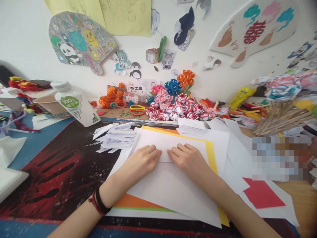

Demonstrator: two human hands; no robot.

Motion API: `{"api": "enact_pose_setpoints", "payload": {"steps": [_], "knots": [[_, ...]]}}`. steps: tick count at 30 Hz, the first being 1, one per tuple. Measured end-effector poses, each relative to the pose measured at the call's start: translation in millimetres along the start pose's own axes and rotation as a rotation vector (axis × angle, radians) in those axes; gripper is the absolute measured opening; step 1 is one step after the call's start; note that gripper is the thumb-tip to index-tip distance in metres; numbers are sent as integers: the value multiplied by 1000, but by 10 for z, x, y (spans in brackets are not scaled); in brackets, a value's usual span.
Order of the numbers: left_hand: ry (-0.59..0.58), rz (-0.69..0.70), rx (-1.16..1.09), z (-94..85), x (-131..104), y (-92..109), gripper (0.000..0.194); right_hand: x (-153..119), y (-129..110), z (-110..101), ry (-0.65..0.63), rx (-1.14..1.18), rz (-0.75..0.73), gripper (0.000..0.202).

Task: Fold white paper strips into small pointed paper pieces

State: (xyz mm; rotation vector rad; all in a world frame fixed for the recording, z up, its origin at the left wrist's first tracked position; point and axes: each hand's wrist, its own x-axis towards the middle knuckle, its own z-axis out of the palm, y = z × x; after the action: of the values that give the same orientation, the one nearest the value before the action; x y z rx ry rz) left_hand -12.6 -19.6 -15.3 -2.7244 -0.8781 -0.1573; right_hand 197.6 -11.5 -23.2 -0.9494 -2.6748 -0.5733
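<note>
A large white sheet of paper [173,185] lies before me, with a straight fold or edge running across it under both hands. My left hand [147,160] has its fingers curled and pressed onto the paper at the left of that line. Opposite it, my right hand [185,161] is closed on the paper the same way, thumb tips a short gap apart. Yellow [211,158] and orange [138,201] sheets show from underneath. Left of my hands sits a pile of folded white paper strips [117,137]. Another stack of white paper [192,127] rests beyond my right hand.
Red-and-white paper flowers [183,107] and orange flowers [109,97] line the wall. A white-capped bottle [76,105] stands at left on a dark mat [81,175]. At right are wooden sticks [272,115], a red paper piece [264,193] and a blurred patch.
</note>
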Motion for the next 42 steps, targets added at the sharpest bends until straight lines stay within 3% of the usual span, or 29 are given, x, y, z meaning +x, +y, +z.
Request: {"api": "enact_pose_setpoints", "payload": {"steps": [9, 20, 26, 31, 37, 42], "knots": [[-90, -68, -64, -78, 5, -12, 21, -10, -36, -87, -123, 10, 146, 19], [-55, -155, -146, -25, -21, -73, 28, -22, -32, -71, -199, 103, 172, 29], [4, -333, -300, -13, 22, -107, 20, -18, -10, -104, -251, 217, 184, 35], [30, -417, -424, 10, 84, -99, 5, -15, 26, -112, -196, 406, 319, 19], [26, -453, -556, -8, 86, -131, 9, 25, 38, -46, -97, 617, 509, 6], [16, -485, -658, -46, 95, -165, 13, 57, 58, -40, -81, 786, 580, 8]]}}
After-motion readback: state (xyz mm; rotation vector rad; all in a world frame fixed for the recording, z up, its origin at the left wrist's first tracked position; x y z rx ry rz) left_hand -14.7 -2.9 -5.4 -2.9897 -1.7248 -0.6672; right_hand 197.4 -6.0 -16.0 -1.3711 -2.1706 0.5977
